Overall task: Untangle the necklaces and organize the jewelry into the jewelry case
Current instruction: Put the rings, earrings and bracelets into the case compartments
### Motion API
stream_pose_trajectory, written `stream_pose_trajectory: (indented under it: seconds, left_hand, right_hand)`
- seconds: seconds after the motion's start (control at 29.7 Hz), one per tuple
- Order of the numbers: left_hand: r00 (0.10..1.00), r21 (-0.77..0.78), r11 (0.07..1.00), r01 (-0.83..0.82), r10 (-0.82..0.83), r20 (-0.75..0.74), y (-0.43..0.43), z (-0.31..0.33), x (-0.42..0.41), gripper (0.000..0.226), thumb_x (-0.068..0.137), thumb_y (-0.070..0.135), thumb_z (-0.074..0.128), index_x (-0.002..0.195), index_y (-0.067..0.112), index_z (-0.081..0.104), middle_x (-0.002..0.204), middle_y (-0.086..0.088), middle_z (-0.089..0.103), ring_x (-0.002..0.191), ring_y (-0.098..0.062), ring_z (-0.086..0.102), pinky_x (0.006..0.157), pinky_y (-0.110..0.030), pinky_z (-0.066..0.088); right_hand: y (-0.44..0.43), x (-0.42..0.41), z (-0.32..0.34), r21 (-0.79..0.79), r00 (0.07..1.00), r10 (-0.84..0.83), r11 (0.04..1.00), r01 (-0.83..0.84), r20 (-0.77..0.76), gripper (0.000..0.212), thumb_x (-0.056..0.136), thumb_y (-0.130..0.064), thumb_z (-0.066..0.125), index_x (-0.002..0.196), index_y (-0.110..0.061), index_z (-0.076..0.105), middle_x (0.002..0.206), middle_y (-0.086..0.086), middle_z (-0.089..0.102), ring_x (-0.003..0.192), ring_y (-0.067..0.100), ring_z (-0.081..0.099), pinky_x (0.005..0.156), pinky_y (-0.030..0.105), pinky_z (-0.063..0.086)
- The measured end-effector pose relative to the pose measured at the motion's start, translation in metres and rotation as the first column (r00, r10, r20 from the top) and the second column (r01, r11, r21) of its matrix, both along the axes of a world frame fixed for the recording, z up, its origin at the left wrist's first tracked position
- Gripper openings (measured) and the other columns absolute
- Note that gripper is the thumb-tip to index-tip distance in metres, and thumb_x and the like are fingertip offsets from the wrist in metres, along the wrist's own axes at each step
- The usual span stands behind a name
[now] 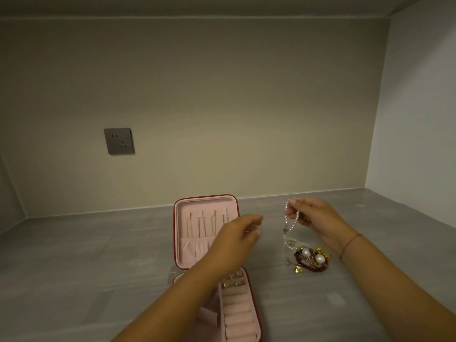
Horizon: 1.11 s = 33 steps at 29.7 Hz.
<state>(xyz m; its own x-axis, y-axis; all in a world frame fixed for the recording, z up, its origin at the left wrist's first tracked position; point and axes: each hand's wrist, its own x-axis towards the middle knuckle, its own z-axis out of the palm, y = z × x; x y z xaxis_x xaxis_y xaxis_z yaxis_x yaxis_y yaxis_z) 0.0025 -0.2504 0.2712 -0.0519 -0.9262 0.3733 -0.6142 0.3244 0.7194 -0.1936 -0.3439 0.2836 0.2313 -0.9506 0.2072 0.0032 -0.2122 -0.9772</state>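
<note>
At the near edge of the counter (98, 267) a red jewelry case (256, 314) lies open, its pink-lined base nearest. A column of padded ring rolls (238, 312) runs down the right side of the base, and a few rings (233, 282) sit in the farthest rolls. The left forearm crosses over the base.

The left hand (239, 233) hovers above the case's hinge and lid with its fingers bent toward the thumb. Whether its grip has hold of anything cannot be told, since only a faint thin line shows at the fingertips.

To the right of the case, apart from it, a tangled heap of jewelry (311, 259) rests on the counter. It shows two large white pearls, dark red beads and small gold pieces. A pearl-bead necklace (292, 224) rises out of this heap. Its upper end is pinched in the grip of the right hand (313, 218), which is raised above the heap with fingers curled round the strand. A thin band (350, 244) circles that wrist.

Farther back, the lid (197, 208) stands open with thin chains hanging inside above a gathered pocket. On the wall beyond, left of the case, is a grey wall socket (119, 141).
</note>
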Motion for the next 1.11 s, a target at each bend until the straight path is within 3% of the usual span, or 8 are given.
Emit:
stream_pose_trajectory:
  seconds: [0.24, 0.34, 0.44, 0.64, 0.81, 0.91, 1.01, 1.11]
  left_hand:
    - [0.963, 0.249, 0.958, 0.140, -0.073, -0.261, -0.052, 0.013, -0.055, 0.056, 0.090, 0.027, 0.065, 0.140, 0.018, 0.042, 0.132, -0.001, 0.053, 0.118, -0.014, 0.051, 0.092, -0.025, 0.042]
    - [0.939, 0.185, 0.969, 0.163, -0.095, -0.330, -0.061, 0.014, -0.065, 0.033, 0.085, 0.021, 0.071, 0.116, 0.016, 0.062, 0.114, -0.006, 0.066, 0.107, -0.017, 0.061, 0.098, -0.031, 0.047]
    - [0.899, 0.103, 0.975, 0.199, -0.140, -0.416, -0.055, 0.021, -0.065, 0.004, 0.089, 0.015, 0.065, 0.092, 0.015, 0.068, 0.086, -0.001, 0.070, 0.079, -0.007, 0.066, 0.076, -0.016, 0.050]
    - [0.813, 0.082, 0.986, 0.148, -0.074, -0.577, -0.025, 0.031, -0.039, 0.008, 0.094, 0.014, 0.057, 0.092, 0.009, 0.064, 0.073, 0.000, 0.066, 0.068, -0.011, 0.062, 0.077, -0.027, 0.054]
    - [0.866, 0.073, 0.997, 0.008, 0.030, -0.500, 0.008, 0.033, 0.008, 0.018, 0.090, -0.003, 0.052, 0.090, 0.011, 0.064, 0.069, 0.000, 0.059, 0.064, -0.011, 0.054, 0.062, -0.019, 0.048]
    - [0.889, 0.064, 0.995, -0.076, 0.097, -0.447, 0.028, 0.029, 0.038, 0.022, 0.086, -0.006, 0.055, 0.087, 0.014, 0.064, 0.073, -0.002, 0.061, 0.065, -0.010, 0.055, 0.064, -0.018, 0.048]
    - [0.905, -0.024, 0.991, -0.132, 0.111, -0.412, 0.044, 0.022, 0.067, 0.016, 0.085, -0.002, 0.061, 0.086, 0.013, 0.066, 0.075, -0.001, 0.063, 0.067, -0.008, 0.056, 0.067, -0.022, 0.047]
    - [0.887, -0.164, 0.935, -0.314, 0.227, -0.402, 0.049, 0.013, 0.097, 0.011, 0.084, 0.006, 0.067, 0.086, 0.016, 0.065, 0.078, 0.003, 0.061, 0.064, -0.001, 0.053, 0.061, -0.012, 0.043]
  right_hand:
    - [0.013, -0.011, 0.022, -0.089, 0.978, 0.107, 0.992, -0.092, 0.178, 0.016, 0.093, -0.016, 0.054, 0.091, -0.007, 0.067, 0.071, 0.003, 0.059, 0.067, 0.013, 0.052, 0.070, 0.026, 0.045]
    - [0.017, -0.017, 0.030, -0.109, 0.954, 0.179, 0.982, -0.157, 0.239, 0.018, 0.091, -0.018, 0.053, 0.096, -0.006, 0.065, 0.066, 0.003, 0.053, 0.061, 0.013, 0.047, 0.064, 0.028, 0.045]
    - [0.022, -0.023, 0.033, -0.100, 0.952, 0.206, 0.977, -0.188, 0.228, 0.020, 0.093, -0.018, 0.050, 0.098, -0.006, 0.064, 0.061, 0.001, 0.049, 0.055, 0.011, 0.044, 0.057, 0.024, 0.044]
    - [0.029, -0.016, 0.028, -0.067, 0.972, 0.196, 0.980, -0.189, 0.129, 0.025, 0.097, -0.020, 0.046, 0.099, -0.005, 0.066, 0.060, -0.001, 0.048, 0.053, 0.009, 0.037, 0.049, 0.020, 0.035]
    - [0.044, 0.023, 0.033, -0.092, 0.963, 0.268, 0.960, -0.264, 0.035, 0.028, 0.100, -0.015, 0.041, 0.102, -0.004, 0.066, 0.061, -0.002, 0.045, 0.054, 0.007, 0.034, 0.048, 0.017, 0.030]
    - [0.056, 0.060, 0.039, -0.150, 0.954, 0.294, 0.942, -0.299, -0.057, 0.024, 0.098, -0.015, 0.045, 0.095, -0.006, 0.067, 0.061, -0.003, 0.046, 0.053, 0.005, 0.035, 0.049, 0.017, 0.029]
    - [0.068, 0.102, 0.039, -0.212, 0.945, 0.305, 0.922, -0.324, -0.118, 0.018, 0.095, -0.013, 0.052, 0.088, -0.009, 0.068, 0.059, -0.003, 0.053, 0.050, 0.004, 0.039, 0.048, 0.015, 0.033]
    - [0.075, 0.142, 0.032, -0.264, 0.929, 0.309, 0.896, -0.356, -0.204, 0.011, 0.091, -0.010, 0.058, 0.090, -0.008, 0.069, 0.061, -0.002, 0.059, 0.048, 0.003, 0.045, 0.049, 0.015, 0.040]
